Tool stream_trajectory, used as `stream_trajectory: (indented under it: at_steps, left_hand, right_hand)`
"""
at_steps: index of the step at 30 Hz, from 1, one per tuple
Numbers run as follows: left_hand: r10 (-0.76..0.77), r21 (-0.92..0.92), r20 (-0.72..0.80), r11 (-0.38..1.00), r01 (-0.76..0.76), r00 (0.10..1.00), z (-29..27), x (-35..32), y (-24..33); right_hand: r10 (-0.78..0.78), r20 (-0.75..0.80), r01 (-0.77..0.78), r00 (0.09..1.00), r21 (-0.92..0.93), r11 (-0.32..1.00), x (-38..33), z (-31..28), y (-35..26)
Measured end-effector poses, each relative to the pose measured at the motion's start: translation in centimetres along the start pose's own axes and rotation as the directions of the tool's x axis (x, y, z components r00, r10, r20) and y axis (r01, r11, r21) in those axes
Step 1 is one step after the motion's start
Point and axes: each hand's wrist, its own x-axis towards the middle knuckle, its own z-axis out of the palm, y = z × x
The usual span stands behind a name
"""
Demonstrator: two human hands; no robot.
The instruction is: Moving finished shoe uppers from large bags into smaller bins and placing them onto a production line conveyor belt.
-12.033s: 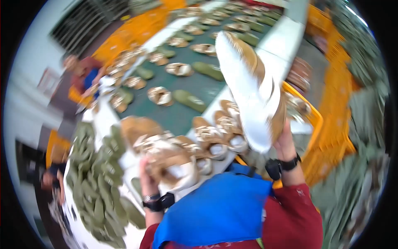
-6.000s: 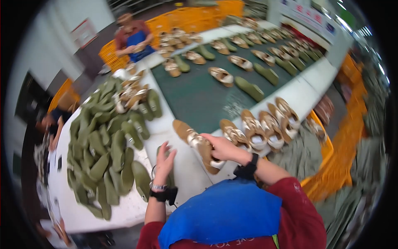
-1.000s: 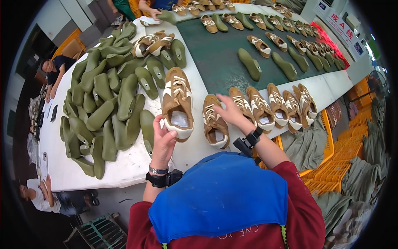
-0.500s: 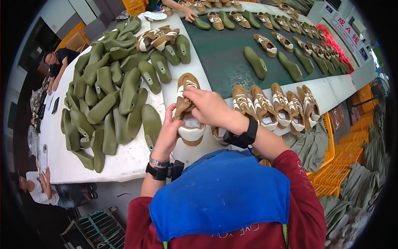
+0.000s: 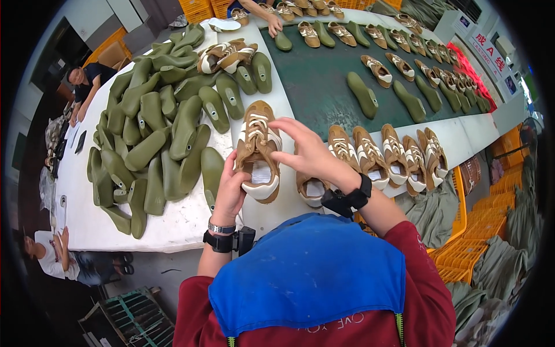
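Note:
A brown and white lace-up sneaker (image 5: 258,139) is upright in front of me, toe pointing away, its pale insole showing through the opening. My left hand (image 5: 230,188) grips it by the left side near the white heel. Close to its right side is my right hand (image 5: 306,147), thumb and fingers spread apart with nothing between them. Just left of the left hand lies a green shoe last (image 5: 212,173). By my right forearm, another sneaker (image 5: 312,188) is partly hidden; more sneakers (image 5: 370,153) stand in a row beyond it.
A large heap of green lasts (image 5: 153,124) covers the white table (image 5: 173,234) at left, with sneakers (image 5: 226,55) at its back. Lasts and sneakers line the dark green belt (image 5: 312,87). A co-worker's hand (image 5: 274,26) touches a far last. Yellow crates (image 5: 471,243) stand at right.
My right hand has let go of the sneaker's tongue and laces and moved right, its fingers opening. The left hand still holds the sneaker, whose laces now show. The view has shifted slightly.

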Motion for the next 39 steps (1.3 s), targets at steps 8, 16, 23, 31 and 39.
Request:
stream_trajectory:
  at_steps: [8,16,23,31,39]
  left_hand:
    - [0.171,0.132,-0.023,0.977,-0.167,0.985,0.9,0.2,-1.1]
    - [0.338,0.727,-0.066,0.661,-0.186,0.939,0.8,1.8,-1.4]
    - [0.188,0.864,-0.091,0.503,-0.017,0.978,2.9,0.3,-1.2]
    - [0.561,0.942,0.273,0.008,-0.335,0.782,2.7,0.2,-1.9]
    - [0.659,0.922,0.279,0.020,-0.387,0.699,1.6,0.8,-1.1]
  right_hand:
    - [0.430,0.270,-0.499,0.862,0.298,0.814,-3.4,1.9,-0.1]
    - [0.276,0.050,-0.275,0.960,-0.017,0.961,-3.7,1.8,-1.1]
    - [0.287,-0.002,-0.282,0.958,-0.184,0.942,-4.3,1.8,0.0]
    - [0.287,0.027,-0.278,0.957,-0.174,0.945,-4.4,3.0,-0.3]
    - [0.277,0.091,-0.262,0.957,-0.144,0.954,-3.8,2.3,-0.7]
